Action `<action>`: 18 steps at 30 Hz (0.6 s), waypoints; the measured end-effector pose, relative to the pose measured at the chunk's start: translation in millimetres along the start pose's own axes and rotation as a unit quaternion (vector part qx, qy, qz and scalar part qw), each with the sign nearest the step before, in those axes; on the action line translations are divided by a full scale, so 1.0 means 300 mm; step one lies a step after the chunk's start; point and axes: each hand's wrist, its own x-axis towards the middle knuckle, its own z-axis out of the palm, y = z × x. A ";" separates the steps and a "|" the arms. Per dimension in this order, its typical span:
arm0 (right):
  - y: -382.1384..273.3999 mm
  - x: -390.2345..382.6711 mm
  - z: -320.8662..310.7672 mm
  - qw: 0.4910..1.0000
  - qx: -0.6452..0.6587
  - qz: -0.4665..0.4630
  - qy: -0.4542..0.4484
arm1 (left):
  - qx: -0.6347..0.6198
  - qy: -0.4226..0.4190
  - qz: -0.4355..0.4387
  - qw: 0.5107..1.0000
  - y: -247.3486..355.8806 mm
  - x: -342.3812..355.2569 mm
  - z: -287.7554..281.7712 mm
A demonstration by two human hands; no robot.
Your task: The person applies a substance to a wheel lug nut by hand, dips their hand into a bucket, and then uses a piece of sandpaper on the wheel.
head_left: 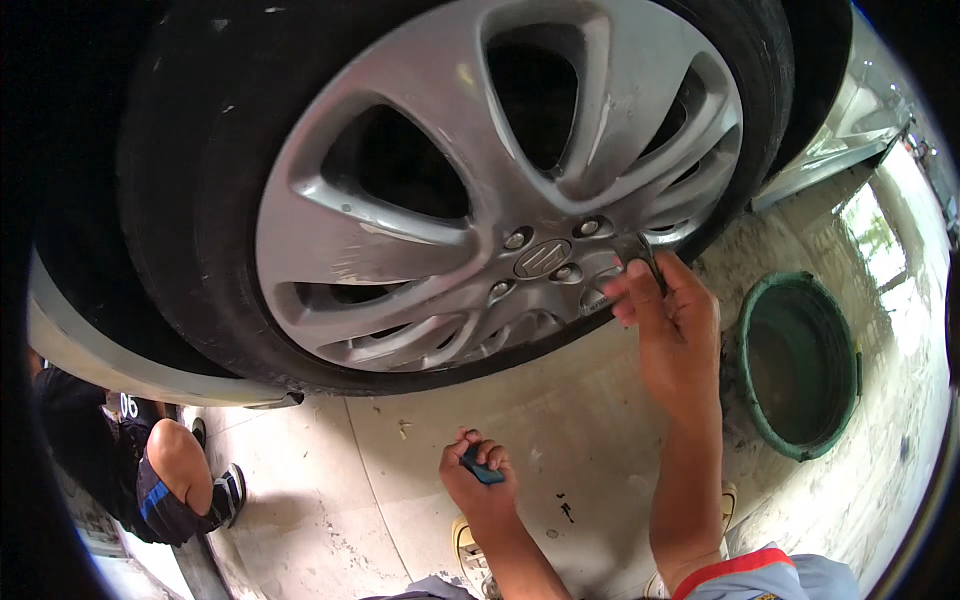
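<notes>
In front of me stands a car wheel, its silver wheel cover (420,250) scuffed on one spoke and ringed by a black tyre (190,250). My right hand (672,310) pinches a dark flat piece (636,252) against the right side of the cover, near the centre cap (543,260). Its kind cannot be made out, since the fingers hide part of it. Lower down, clear of the wheel, my left hand (480,485) is closed round a small teal block (483,466). Most of that block is covered by the fingers.
A round dark green tub (800,365) with murky contents stands on the tiled floor (330,480) to the right. At the left, another person (150,465) in dark clothes crouches near the car body (130,345). My shoes (470,555) show below my hands.
</notes>
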 end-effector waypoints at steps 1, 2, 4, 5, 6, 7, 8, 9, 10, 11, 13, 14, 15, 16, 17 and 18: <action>0.005 -0.009 0.005 0.997 0.072 0.012 0.002 | 0.004 -0.003 0.005 1.000 -0.002 -0.003 0.003; 0.009 -0.018 0.010 0.989 0.145 0.023 0.004 | 0.009 -0.001 0.003 1.000 -0.010 -0.007 0.011; 0.028 -0.038 0.040 0.987 0.150 0.046 -0.020 | 0.015 0.011 -0.008 1.000 -0.024 -0.013 0.031; 0.046 -0.044 0.063 0.995 0.084 -0.006 -0.048 | 0.025 0.014 -0.008 1.000 -0.028 -0.015 0.036; 0.058 -0.051 0.080 0.995 0.017 -0.058 -0.076 | 0.035 -0.010 -0.010 0.999 -0.034 -0.016 0.040; 0.061 -0.063 0.096 0.996 0.020 -0.050 -0.071 | 0.044 -0.035 -0.012 0.998 -0.039 -0.019 0.044; 0.062 -0.081 0.114 0.993 0.035 -0.045 -0.100 | 0.053 -0.031 -0.013 0.998 -0.042 -0.024 0.049; 0.058 -0.092 0.125 0.989 0.050 -0.046 -0.131 | 0.076 -0.082 0.009 0.994 -0.047 -0.036 0.068; 0.065 -0.107 0.136 0.989 0.052 -0.044 -0.129 | 0.099 -0.132 0.030 0.986 -0.054 -0.049 0.089; 0.080 -0.126 0.149 0.979 0.066 -0.053 -0.183 | 0.102 -0.131 0.029 0.986 -0.063 -0.066 0.111; 0.104 -0.161 0.165 0.967 0.077 -0.066 -0.235 | 0.224 -0.122 0.134 0.958 -0.092 -0.115 0.186; 0.117 -0.180 0.169 0.964 0.044 -0.101 -0.241 | 0.222 -0.124 0.131 0.958 -0.113 -0.130 0.207; 0.115 -0.186 0.173 0.959 0.013 -0.137 -0.247 | 0.286 -0.136 0.165 0.934 -0.128 -0.144 0.224; 0.114 -0.183 0.163 0.959 0.010 -0.138 -0.247 | 0.348 -0.147 0.198 0.905 -0.141 -0.149 0.232; 0.111 -0.177 0.141 0.954 -0.047 -0.152 -0.253 | 0.392 -0.163 0.194 0.884 -0.148 -0.143 0.227; 0.096 -0.159 0.110 0.944 -0.102 -0.177 -0.261 | 0.383 -0.168 0.201 0.886 -0.154 -0.143 0.237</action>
